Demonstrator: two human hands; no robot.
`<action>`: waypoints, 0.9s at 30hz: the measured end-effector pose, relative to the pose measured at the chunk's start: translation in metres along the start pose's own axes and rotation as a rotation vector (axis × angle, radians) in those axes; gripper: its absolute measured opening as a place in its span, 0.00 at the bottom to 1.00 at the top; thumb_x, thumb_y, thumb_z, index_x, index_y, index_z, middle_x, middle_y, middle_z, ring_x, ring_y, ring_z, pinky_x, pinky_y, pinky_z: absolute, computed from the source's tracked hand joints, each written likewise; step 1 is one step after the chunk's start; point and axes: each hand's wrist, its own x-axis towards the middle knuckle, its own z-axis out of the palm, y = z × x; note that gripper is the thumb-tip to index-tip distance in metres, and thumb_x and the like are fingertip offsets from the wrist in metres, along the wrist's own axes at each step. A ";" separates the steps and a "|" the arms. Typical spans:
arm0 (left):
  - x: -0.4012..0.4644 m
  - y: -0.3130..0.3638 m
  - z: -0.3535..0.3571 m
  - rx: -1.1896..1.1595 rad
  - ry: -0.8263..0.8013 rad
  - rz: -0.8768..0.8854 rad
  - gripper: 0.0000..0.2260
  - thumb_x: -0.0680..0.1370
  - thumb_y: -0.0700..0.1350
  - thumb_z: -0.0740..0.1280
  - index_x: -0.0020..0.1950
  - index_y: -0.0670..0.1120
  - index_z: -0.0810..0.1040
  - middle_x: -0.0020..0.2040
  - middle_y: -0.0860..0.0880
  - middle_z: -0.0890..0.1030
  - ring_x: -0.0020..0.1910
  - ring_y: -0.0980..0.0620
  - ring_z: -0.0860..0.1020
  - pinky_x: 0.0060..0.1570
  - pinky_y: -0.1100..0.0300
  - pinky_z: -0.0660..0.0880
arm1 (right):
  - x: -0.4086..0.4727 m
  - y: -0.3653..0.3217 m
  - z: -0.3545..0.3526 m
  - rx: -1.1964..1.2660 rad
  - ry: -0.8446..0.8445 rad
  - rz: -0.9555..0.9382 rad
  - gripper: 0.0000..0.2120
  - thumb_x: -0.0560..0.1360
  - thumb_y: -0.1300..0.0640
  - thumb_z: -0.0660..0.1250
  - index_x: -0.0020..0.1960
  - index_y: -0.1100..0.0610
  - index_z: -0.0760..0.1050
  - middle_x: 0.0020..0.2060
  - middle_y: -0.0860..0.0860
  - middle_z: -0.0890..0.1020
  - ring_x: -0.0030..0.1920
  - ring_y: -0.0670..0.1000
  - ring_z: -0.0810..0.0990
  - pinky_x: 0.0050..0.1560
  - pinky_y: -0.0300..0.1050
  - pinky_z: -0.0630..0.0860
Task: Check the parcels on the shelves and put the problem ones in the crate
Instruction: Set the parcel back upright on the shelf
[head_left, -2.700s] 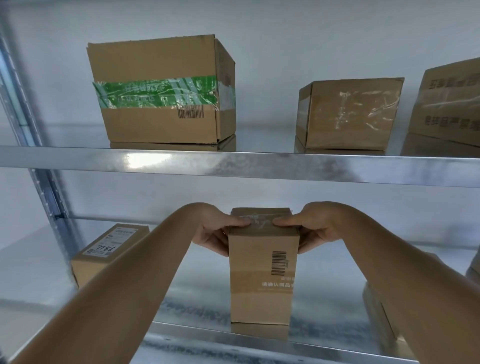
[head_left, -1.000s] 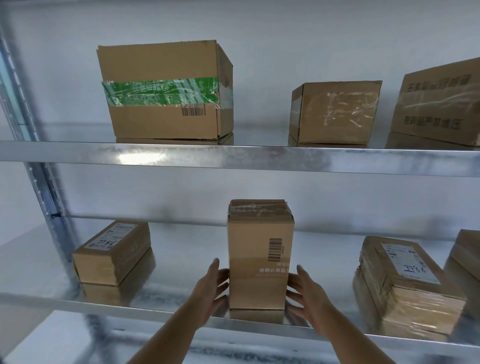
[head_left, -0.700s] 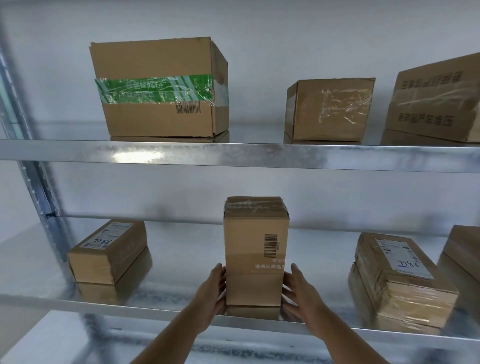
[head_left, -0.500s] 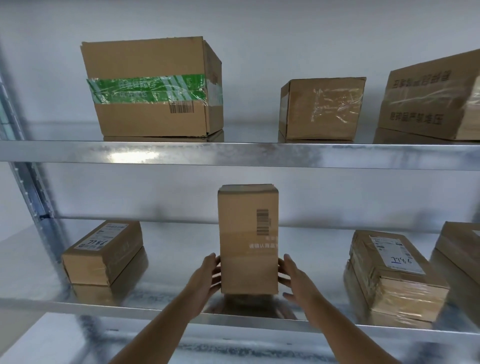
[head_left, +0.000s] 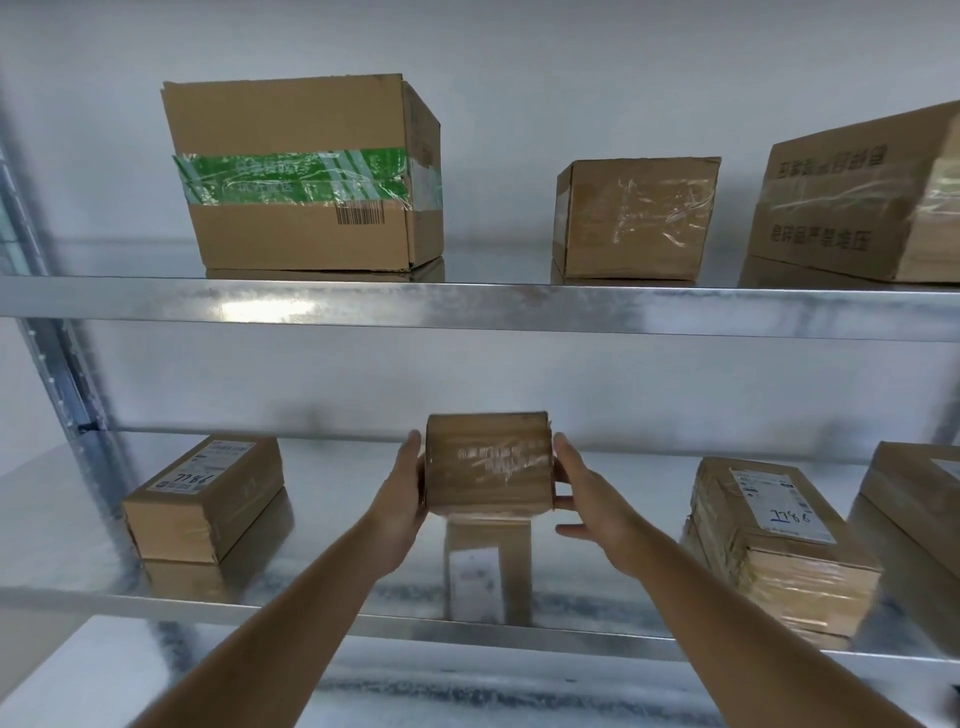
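Standing against a pale wall: metal shelving (head_left: 467, 306), 2 shelves showing. Sitting on the upper shelf: green-taped box (head_left: 301, 176), beside 2 more cartons. Being held lifted above the lower shelf, tipped with a taped face toward the camera: small parcel (head_left: 488, 462). Gripping its sides: left hand (head_left: 400, 499) and right hand (head_left: 587, 493), each grip grasping the parcel

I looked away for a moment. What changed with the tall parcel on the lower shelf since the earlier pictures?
The tall parcel left the lower shelf: both hands, left hand and right hand, took its sides low down, lifted it and tipped it, so a taped face now shows. The other parcels stayed put.
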 end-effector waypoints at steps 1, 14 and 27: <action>-0.001 0.007 0.000 0.020 -0.009 -0.015 0.30 0.84 0.68 0.46 0.68 0.53 0.80 0.63 0.52 0.85 0.65 0.54 0.80 0.70 0.56 0.69 | -0.001 -0.005 -0.002 0.001 -0.007 -0.004 0.28 0.80 0.28 0.49 0.63 0.44 0.78 0.65 0.43 0.80 0.64 0.51 0.79 0.71 0.60 0.73; 0.007 0.098 -0.008 0.351 -0.034 -0.168 0.27 0.74 0.64 0.75 0.61 0.43 0.82 0.55 0.42 0.87 0.54 0.41 0.86 0.62 0.46 0.82 | 0.005 -0.074 -0.033 -0.159 -0.088 0.087 0.32 0.75 0.31 0.67 0.61 0.59 0.81 0.55 0.60 0.85 0.51 0.62 0.88 0.58 0.57 0.83; 0.026 0.105 -0.020 0.435 -0.099 -0.386 0.36 0.71 0.65 0.77 0.64 0.37 0.80 0.57 0.37 0.85 0.55 0.40 0.86 0.57 0.46 0.83 | 0.019 -0.104 -0.020 -0.328 -0.205 0.267 0.37 0.74 0.35 0.73 0.66 0.66 0.75 0.54 0.65 0.85 0.50 0.62 0.88 0.48 0.54 0.86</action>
